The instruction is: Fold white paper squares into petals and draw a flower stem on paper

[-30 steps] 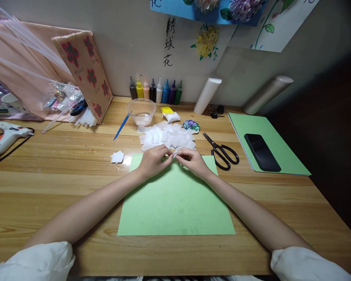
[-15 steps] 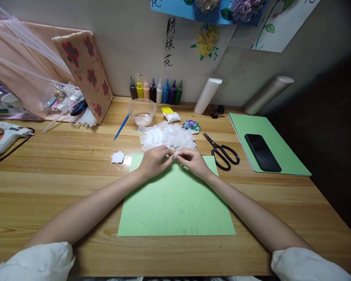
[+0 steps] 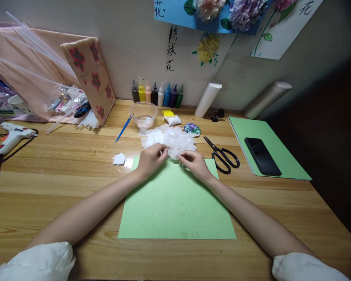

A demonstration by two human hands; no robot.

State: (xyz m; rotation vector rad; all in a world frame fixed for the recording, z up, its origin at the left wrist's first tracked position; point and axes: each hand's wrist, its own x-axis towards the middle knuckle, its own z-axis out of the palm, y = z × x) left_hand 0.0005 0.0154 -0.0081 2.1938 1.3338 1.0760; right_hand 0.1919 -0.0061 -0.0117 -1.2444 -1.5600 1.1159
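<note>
Both hands meet at the far edge of a light green paper sheet (image 3: 175,203) on the wooden desk. My left hand (image 3: 150,159) and my right hand (image 3: 194,163) each pinch an edge of a thin white tissue square (image 3: 172,151), stretched between them. Just behind lies a loose pile of white tissue squares (image 3: 166,136). Fingers of both hands are closed on the tissue.
Black scissors (image 3: 223,155) lie right of the hands; a phone (image 3: 262,156) rests on a green folder (image 3: 280,164). A clear bowl (image 3: 143,114), blue brush (image 3: 123,128), paint bottles (image 3: 156,95), paint palette (image 3: 192,128) and small folded tissue (image 3: 119,159) stand behind. A glue gun (image 3: 10,136) sits far left.
My hands have drawn slightly apart, spreading the tissue piece between them. The view has tilted a little, shifting the desk items down in the picture.
</note>
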